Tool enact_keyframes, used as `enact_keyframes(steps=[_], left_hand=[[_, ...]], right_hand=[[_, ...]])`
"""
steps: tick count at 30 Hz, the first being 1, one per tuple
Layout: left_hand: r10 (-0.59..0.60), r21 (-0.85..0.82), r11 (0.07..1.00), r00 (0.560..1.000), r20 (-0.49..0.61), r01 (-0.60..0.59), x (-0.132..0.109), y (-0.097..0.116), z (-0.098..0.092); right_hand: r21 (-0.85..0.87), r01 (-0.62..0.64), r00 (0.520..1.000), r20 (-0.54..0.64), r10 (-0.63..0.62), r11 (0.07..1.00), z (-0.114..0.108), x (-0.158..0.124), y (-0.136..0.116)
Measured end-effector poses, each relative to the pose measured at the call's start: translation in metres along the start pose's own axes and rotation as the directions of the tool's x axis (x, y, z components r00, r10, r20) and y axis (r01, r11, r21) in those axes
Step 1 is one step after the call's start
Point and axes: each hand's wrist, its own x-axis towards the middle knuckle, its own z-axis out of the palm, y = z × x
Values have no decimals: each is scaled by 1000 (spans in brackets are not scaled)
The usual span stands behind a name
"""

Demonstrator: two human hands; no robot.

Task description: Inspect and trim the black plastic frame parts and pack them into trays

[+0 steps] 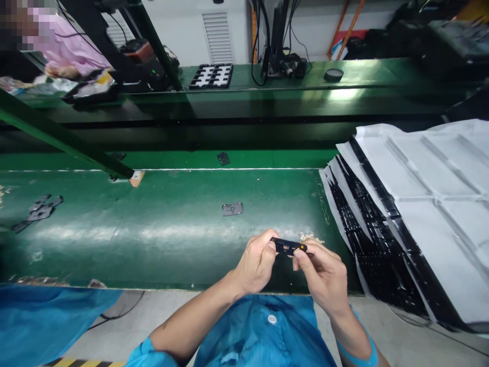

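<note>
Between my two hands is a small black plastic part (286, 246) with cut-outs and a yellow spot near its right end. My left hand (259, 261) pinches its left end between thumb and fingers. At the right end, my right hand (324, 270) grips it, thumb in front. The part is held just above the front of the green bench. Further back lies a similar flat black part (232, 209) on the bench top. A few pale crumbs (311, 238) lie just behind my right hand.
Stacked black trays with white sheets (431, 168) stand at the right. Several dark parts (38, 211) lie at the far left, another small part (223, 158) on the belt. A green post (69, 135) slants across the left. Beyond, a person in pink (72, 41) works near a black-and-white tray (211, 76).
</note>
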Motion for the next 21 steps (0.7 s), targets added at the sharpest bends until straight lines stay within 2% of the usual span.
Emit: enact_keyframes(steps=[4,8,11,14,18,21], left_hand=[[-13,7,1000,997,71,12,2,2,3],[-57,83,995,998,33,54,7,-13,14],[8,204,979,997,82,-24,12,-23,21],[63,270,957,984,167,-107,16,-21,17],[0,209,978,998,64,-14,17,-5,7],[-38,73,997,997,72,33,17,2,5]], right_hand=[[-10,-48,997,-60,48,999,-4,0,5],[5,-109,983,-148,108,994,-11,5,9],[14,-123,976,-178,123,992,-17,8,9],[19,-127,976,-176,129,992,-20,10,8],[-16,-124,984,-134,121,992,-19,9,6],[-31,-105,992,-77,103,994,-18,8,5]])
